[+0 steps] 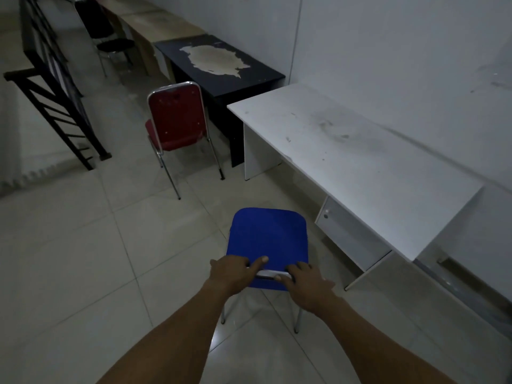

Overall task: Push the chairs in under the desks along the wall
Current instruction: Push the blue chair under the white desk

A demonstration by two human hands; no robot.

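Observation:
A blue chair (267, 234) with chrome legs stands on the tiled floor right in front of me, left of the white desk (346, 151) and outside it. My left hand (235, 271) and my right hand (307, 284) both grip the top rail of its backrest. Further along, a red chair (177, 120) stands out from the dark desk (221, 65) with the worn top. A black chair (104, 29) stands at the far end beside a beige desk (163, 26).
All desks line the white wall on the right. A black stair railing (55, 87) runs along the left. A drawer unit (349, 234) hangs under the white desk's near end. Open tiled floor lies between the railing and the chairs.

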